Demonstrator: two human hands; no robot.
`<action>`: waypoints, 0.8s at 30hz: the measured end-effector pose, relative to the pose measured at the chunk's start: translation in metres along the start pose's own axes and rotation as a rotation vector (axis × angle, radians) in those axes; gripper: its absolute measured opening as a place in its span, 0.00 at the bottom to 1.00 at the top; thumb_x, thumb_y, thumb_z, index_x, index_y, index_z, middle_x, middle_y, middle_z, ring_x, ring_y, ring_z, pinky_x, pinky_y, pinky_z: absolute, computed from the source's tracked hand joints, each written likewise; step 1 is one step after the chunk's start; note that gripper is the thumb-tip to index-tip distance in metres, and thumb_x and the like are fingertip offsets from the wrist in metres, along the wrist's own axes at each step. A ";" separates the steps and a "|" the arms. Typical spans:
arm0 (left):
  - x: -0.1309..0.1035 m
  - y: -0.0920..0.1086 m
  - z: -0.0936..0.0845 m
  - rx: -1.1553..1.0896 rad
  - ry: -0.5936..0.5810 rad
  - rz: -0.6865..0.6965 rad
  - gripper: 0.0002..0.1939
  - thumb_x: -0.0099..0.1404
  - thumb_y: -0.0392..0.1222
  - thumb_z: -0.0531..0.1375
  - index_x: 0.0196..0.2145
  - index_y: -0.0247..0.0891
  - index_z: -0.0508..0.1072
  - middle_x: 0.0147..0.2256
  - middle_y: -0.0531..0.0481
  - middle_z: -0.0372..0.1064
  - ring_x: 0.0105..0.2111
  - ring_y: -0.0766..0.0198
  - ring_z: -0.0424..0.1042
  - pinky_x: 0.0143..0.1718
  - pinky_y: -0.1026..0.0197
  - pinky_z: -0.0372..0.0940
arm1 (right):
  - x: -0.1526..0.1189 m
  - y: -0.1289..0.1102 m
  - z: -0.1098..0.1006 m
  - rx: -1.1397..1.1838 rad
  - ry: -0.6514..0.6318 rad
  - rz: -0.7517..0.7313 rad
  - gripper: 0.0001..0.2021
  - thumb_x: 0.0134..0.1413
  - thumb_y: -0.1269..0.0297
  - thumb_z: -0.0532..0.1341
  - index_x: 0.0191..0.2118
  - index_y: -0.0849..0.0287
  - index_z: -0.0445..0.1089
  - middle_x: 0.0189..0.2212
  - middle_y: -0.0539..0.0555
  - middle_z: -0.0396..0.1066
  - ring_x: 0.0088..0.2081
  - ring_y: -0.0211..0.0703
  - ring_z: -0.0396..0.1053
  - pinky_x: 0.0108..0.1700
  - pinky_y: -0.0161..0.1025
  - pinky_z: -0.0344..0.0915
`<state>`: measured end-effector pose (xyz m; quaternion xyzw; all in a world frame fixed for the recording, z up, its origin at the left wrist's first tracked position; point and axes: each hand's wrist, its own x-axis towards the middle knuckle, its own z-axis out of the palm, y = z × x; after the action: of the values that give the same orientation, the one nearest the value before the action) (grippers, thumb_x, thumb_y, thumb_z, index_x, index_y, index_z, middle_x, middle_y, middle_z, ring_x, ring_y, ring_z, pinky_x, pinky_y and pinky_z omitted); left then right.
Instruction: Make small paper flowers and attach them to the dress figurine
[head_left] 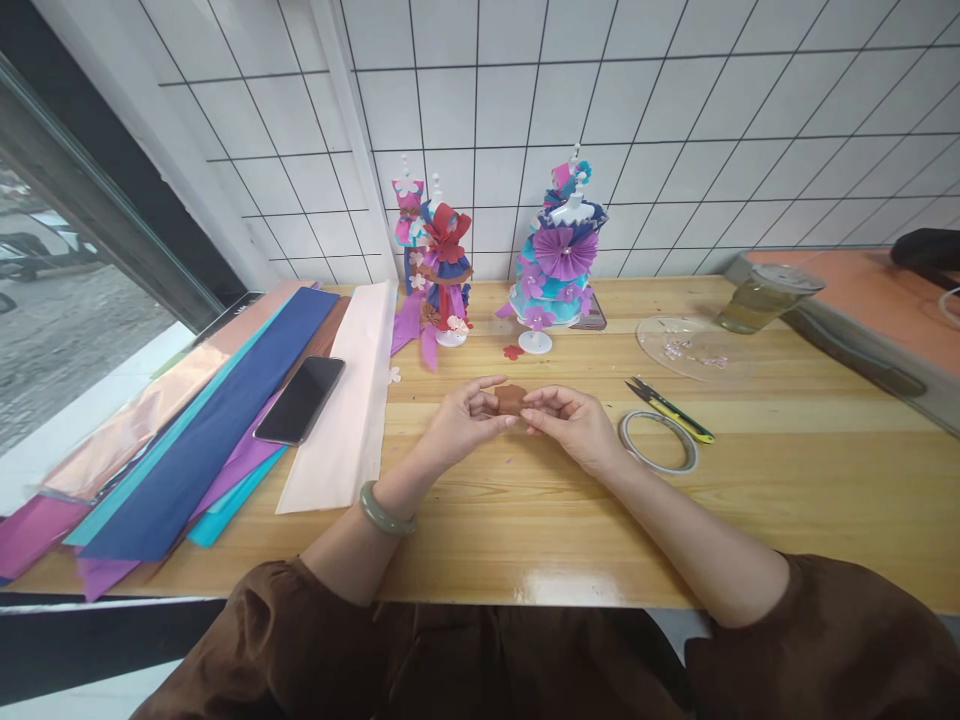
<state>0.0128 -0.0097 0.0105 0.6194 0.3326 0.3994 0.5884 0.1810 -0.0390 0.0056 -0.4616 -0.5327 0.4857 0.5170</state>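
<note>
Between my two hands, just above the wooden table, is a small piece of brown paper (511,400). My left hand (469,415) pinches its left edge, and a green bangle circles that wrist. At the paper's right edge, the thumb and fingers of my right hand (566,420) are closed on it. Beyond my hands lies a red paper flower (513,352). Behind it, a small dress form in a turquoise and purple paper dress (555,265) stands near the wall, with another in red and blue paper (448,265) to its left.
Folded coloured paper (217,420) covers the table's left side, a black phone (301,400) lying on it. On the right are a tape roll (691,460), yellow-handled thread snips (670,410), a clear dish (641,345) with small beads, and a lidded plastic cup (765,300).
</note>
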 end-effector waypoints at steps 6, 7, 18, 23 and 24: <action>0.001 -0.001 0.000 -0.008 0.013 0.010 0.26 0.47 0.38 0.64 0.45 0.33 0.65 0.28 0.52 0.66 0.28 0.71 0.66 0.32 0.67 0.60 | -0.001 -0.001 0.001 -0.080 -0.045 -0.032 0.13 0.40 0.61 0.64 0.35 0.60 0.68 0.29 0.52 0.70 0.25 0.35 0.67 0.30 0.37 0.68; 0.001 -0.001 0.000 -0.001 0.020 0.013 0.25 0.47 0.38 0.64 0.45 0.33 0.66 0.28 0.52 0.65 0.27 0.72 0.65 0.31 0.67 0.60 | -0.001 0.000 0.000 -0.095 -0.047 -0.041 0.13 0.41 0.60 0.64 0.35 0.60 0.68 0.29 0.52 0.70 0.25 0.35 0.67 0.31 0.37 0.68; 0.000 0.001 0.001 0.079 0.046 0.025 0.23 0.49 0.39 0.62 0.44 0.33 0.68 0.27 0.53 0.63 0.26 0.72 0.63 0.29 0.67 0.58 | 0.000 0.003 -0.002 -0.171 -0.015 -0.099 0.14 0.42 0.59 0.62 0.36 0.60 0.68 0.30 0.53 0.70 0.26 0.36 0.67 0.31 0.37 0.67; -0.001 0.000 0.000 0.124 0.016 0.026 0.23 0.51 0.41 0.61 0.45 0.34 0.67 0.25 0.53 0.64 0.25 0.72 0.63 0.28 0.67 0.58 | 0.000 0.002 -0.003 -0.168 -0.008 -0.097 0.14 0.43 0.60 0.62 0.37 0.60 0.68 0.30 0.53 0.70 0.26 0.36 0.67 0.30 0.37 0.67; -0.001 0.000 0.000 0.120 0.010 0.030 0.23 0.51 0.42 0.61 0.45 0.35 0.66 0.25 0.53 0.64 0.25 0.72 0.63 0.29 0.67 0.59 | 0.000 0.002 -0.003 -0.170 -0.012 -0.096 0.14 0.43 0.60 0.62 0.37 0.60 0.68 0.31 0.53 0.70 0.26 0.36 0.67 0.31 0.38 0.67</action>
<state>0.0125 -0.0112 0.0103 0.6566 0.3495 0.3907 0.5423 0.1842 -0.0387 0.0036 -0.4749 -0.5967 0.4162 0.4953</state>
